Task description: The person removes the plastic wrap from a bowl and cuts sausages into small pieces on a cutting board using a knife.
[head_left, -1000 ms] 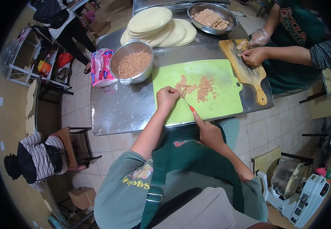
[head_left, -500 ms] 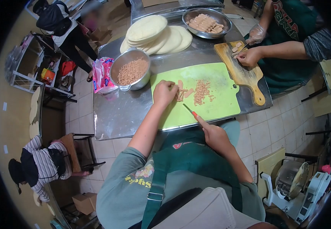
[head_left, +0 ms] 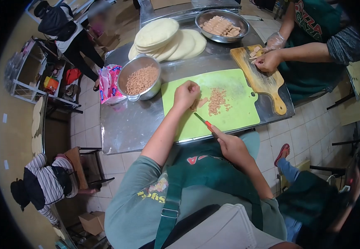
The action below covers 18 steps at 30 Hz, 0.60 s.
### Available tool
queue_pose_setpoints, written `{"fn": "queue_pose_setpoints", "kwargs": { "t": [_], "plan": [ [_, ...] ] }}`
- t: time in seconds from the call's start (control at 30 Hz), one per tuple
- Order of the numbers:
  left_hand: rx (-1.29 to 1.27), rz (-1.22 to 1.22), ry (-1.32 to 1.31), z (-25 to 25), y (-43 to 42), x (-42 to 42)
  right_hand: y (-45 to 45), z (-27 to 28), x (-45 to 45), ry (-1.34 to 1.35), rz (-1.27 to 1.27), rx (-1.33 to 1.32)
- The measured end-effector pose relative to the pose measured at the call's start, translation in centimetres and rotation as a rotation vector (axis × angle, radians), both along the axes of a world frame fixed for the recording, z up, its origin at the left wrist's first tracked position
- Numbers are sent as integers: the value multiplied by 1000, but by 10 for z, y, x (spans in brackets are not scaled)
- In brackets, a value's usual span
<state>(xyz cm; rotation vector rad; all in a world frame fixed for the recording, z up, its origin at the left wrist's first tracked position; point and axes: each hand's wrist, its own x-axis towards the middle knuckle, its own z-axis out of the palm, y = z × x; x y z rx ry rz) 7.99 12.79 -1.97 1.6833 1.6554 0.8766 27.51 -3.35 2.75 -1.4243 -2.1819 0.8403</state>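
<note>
My right hand (head_left: 234, 149) is closed around the red handle of a knife (head_left: 203, 121), its blade pointing up and left over the lime-green cutting board (head_left: 238, 112). On the board's left part, my left hand (head_left: 186, 94) has its fingers curled in; whatever they may hold is hidden. Sausage strips (head_left: 202, 102) lie just beside and below those fingers, partly covered. To their right is a spread of small diced sausage pieces (head_left: 218, 101). A metal pot (head_left: 158, 85) left of the board contains more diced sausage (head_left: 141, 79).
Stacked round flat dough bases (head_left: 157, 33) and a steel bowl (head_left: 246, 33) of sausages stand at the back. A co-worker's hands (head_left: 270, 60) work over a wooden board (head_left: 277, 89). A pink package (head_left: 108, 83) lies beside the pot. Another person (head_left: 312, 195) is at lower right.
My left hand has risen slightly off the strips, its fingers more curled. The knife has shifted a little left. A person has come in at lower right, covering the machine there.
</note>
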Motion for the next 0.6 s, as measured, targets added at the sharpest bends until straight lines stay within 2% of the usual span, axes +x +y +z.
{"fn": "queue_pose_setpoints", "kwargs": {
  "t": [0.03, 0.07, 0.13, 0.17, 0.4, 0.53, 0.6],
  "plan": [
    [82, 35, -204, -3, 0, -4, 2, -2, -2, 0, 2, -3],
    [81, 37, -204, -5, -1, -9, 5, -6, -6, 7, 21, -32],
    [32, 116, -467, -1, -4, -23, 11, -12, -14, 14, 45, -58],
    [10, 125, -355, -3, -4, -31, 14, -15, -20, 2, 40, -72],
    [-255, 136, -398, -27, -33, -64, 28, -22, -35, -17, -19, -91],
    [-230, 139, -251, -25, -40, -64, 31, -33, -38, 22, -53, -9],
    [-233, 150, -280, -26, -41, -64, 31, -34, -41, 28, -73, 0]
  ]
}}
